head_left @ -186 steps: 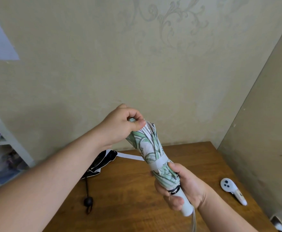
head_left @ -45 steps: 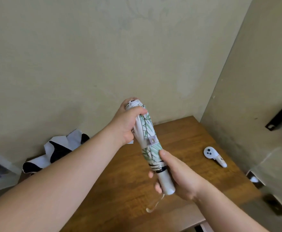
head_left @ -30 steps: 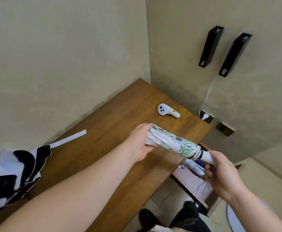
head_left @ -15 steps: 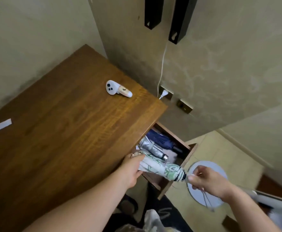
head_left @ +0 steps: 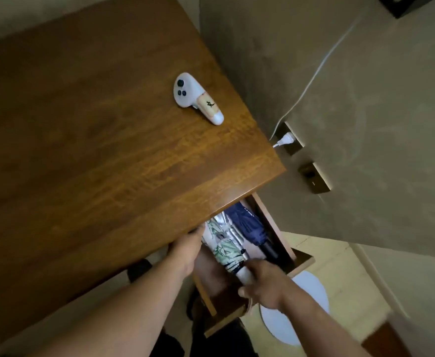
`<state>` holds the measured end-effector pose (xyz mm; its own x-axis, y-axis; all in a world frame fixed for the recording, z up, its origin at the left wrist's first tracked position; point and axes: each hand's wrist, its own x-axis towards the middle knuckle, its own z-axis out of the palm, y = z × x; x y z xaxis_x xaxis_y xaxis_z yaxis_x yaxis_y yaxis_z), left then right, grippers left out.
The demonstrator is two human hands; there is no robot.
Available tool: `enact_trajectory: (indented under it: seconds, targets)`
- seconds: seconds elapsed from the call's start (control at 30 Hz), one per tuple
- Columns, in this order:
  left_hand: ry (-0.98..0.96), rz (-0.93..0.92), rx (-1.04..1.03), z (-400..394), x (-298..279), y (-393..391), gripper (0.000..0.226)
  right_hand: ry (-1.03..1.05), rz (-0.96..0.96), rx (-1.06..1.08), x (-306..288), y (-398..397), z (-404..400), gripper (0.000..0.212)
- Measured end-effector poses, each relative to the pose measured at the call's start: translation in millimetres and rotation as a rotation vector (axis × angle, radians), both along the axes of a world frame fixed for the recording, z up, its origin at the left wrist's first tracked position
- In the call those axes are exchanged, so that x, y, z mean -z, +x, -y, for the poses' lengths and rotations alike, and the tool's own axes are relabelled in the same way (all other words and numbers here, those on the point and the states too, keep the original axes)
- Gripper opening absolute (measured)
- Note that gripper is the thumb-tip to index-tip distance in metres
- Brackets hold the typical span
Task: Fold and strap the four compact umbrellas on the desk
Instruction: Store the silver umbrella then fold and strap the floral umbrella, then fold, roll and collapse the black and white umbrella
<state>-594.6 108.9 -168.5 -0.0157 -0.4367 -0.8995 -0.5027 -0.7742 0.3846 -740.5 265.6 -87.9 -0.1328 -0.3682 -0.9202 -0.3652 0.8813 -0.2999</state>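
The folded, strapped umbrella with a green leaf print [head_left: 225,249] lies inside the open drawer [head_left: 300,261] under the desk's front right corner. My right hand [head_left: 261,282] grips its white handle at the near end. My left hand [head_left: 185,247] reaches under the desk edge and holds the umbrella's far end; its fingers are partly hidden. A silver folded umbrella [head_left: 230,228] and a navy folded umbrella [head_left: 249,225] lie beside it in the drawer.
The wooden desk [head_left: 95,150] fills the left of the view, with a white handheld controller [head_left: 195,97] on it. A wall with a plugged socket [head_left: 287,140] and white cable stands close on the right. A white round disc [head_left: 293,313] lies on the floor.
Both hands carried the leaf-print umbrella from above the desk down to the right and lowered it into the open drawer, next to the silver and navy ones. My view swung down with it.
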Motion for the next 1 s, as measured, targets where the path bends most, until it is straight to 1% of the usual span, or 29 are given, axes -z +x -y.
enact_trajectory:
  seconds: [0.03, 0.07, 0.13, 0.17, 0.2, 0.23, 0.27, 0.3, 0.33, 0.37, 0.4, 0.43, 0.47, 0.5, 0.57, 0.6, 0.67, 0.73, 0.8, 0.83, 0.9, 1.0]
  targets:
    - [0.055, -0.016, -0.051, 1, 3, -1, 0.075, 0.002, -0.018, -0.002, 9, 0, 11, 0.072]
    - [0.101, -0.044, -0.113, 0, 0, -3, 0.064, -0.006, -0.038, -0.029, 19, 2, 22, 0.072]
    - [0.129, -0.048, -0.123, -4, -12, -4, 0.021, -0.001, -0.083, -0.062, 35, 10, 41, 0.069]
    - [0.142, -0.071, -0.109, -9, -18, -5, 0.027, 0.007, -0.111, -0.056, 45, 16, 47, 0.066]
    - [0.158, -0.093, -0.098, -14, -18, -3, 0.050, 0.009, -0.141, -0.055, 55, 23, 49, 0.061]
    - [0.162, -0.099, -0.046, -21, -17, -2, 0.069, 0.028, -0.160, -0.056, 64, 30, 49, 0.057]
    - [0.173, -0.110, -0.022, -26, -17, 0, 0.079, 0.042, -0.163, -0.037, 75, 37, 47, 0.052]
    - [0.204, -0.113, -0.017, -31, -12, 3, 0.079, 0.072, -0.162, 0.002, 86, 43, 43, 0.047]
    - [0.252, -0.136, -0.088, -34, -15, 2, 0.072, 0.098, -0.147, 0.074, 94, 48, 38, 0.041]
    - [0.302, -0.159, -0.178, -36, -18, 0, 0.059, 0.123, -0.102, 0.210, 105, 50, 31, 0.034]
    - [0.338, -0.185, -0.249, -36, -19, 0, 0.050, 0.138, -0.020, 0.417, 111, 51, 26, 0.027]
    - [0.352, -0.205, -0.265, -36, -21, 1, 0.049, 0.143, 0.060, 0.627, 112, 50, 22, 0.025]
    - [0.359, -0.223, -0.233, -34, -23, 4, 0.051, 0.158, 0.120, 0.823, 108, 48, 20, 0.025]
    - [0.358, -0.231, -0.176, -31, -23, 8, 0.052, 0.173, 0.148, 0.963, 103, 47, 18, 0.026]
    - [0.349, -0.255, -0.009, -29, -31, 21, 0.047, 0.171, 0.205, 1.163, 87, 43, 17, 0.031]
    - [0.338, -0.265, 0.100, -28, -37, 29, 0.043, 0.142, 0.203, 1.195, 77, 39, 16, 0.033]
    - [0.293, -0.280, 0.282, -23, -60, 47, 0.036, 0.068, 0.160, 1.197, 52, 31, 18, 0.028]
    - [0.241, -0.296, 0.434, -9, -97, 63, 0.032, -0.016, 0.148, 1.177, 25, 23, 25, 0.020]
    - [0.188, -0.332, 0.564, 13, -142, 76, 0.029, -0.111, 0.040, 1.096, -1, 14, 36, 0.015]
    - [0.156, -0.338, 0.607, 27, -164, 85, 0.027, -0.169, -0.051, 1.029, -14, 10, 44, 0.014]
    - [0.079, -0.327, 0.637, 60, -206, 105, 0.022, -0.253, -0.287, 0.797, -44, 3, 65, 0.011]
    - [-0.084, -0.277, 0.556, 119, -263, 148, 0.022, -0.365, -0.498, 0.377, -99, 5, 110, 0.009]
